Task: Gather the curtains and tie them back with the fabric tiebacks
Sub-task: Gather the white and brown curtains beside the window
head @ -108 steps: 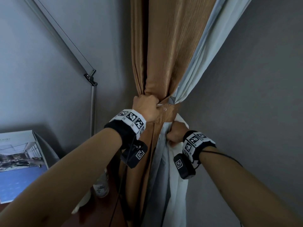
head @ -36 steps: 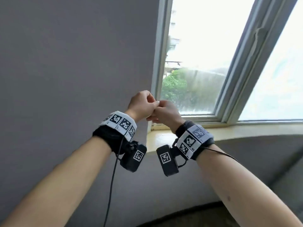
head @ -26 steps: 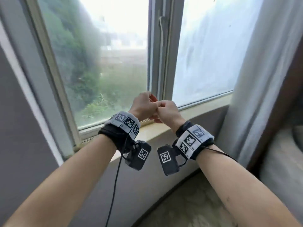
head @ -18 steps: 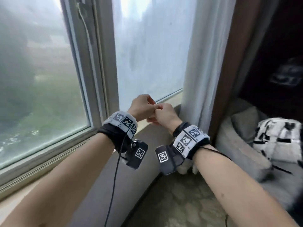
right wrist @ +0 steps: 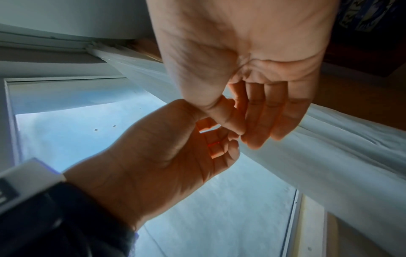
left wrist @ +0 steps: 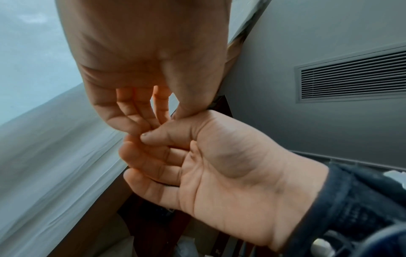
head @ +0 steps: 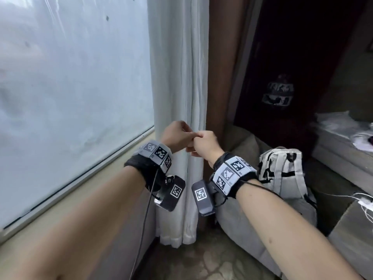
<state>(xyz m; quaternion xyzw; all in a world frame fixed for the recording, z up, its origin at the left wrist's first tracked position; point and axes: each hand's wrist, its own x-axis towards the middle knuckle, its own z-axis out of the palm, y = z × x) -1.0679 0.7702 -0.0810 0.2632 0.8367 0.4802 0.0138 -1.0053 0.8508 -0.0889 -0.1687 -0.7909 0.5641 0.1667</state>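
A white sheer curtain (head: 179,67) hangs straight and loose at the window's right edge, with a brown curtain (head: 222,67) just behind it on the right. No tieback shows in any view. My left hand (head: 177,136) and right hand (head: 203,144) meet in front of the sheer at sill height. In the left wrist view the left hand (left wrist: 140,107) has loosely curled fingers, and the right hand (left wrist: 197,165) touches them with its thumb. The right wrist view shows the right hand (right wrist: 252,113) and left hand (right wrist: 175,147) holding nothing, with the sheer (right wrist: 329,156) behind them.
Frosted window glass (head: 70,77) and its sill (head: 101,168) fill the left. A grey cushion (head: 242,142) and a grey-and-black backpack (head: 282,172) lie on the floor right of the curtains. A bed (head: 343,138) and white cables (head: 363,201) are at the far right.
My hands let go of the gathered brown curtain on the left wall and came together. The view swung right across the window to the loose right-hand curtains.
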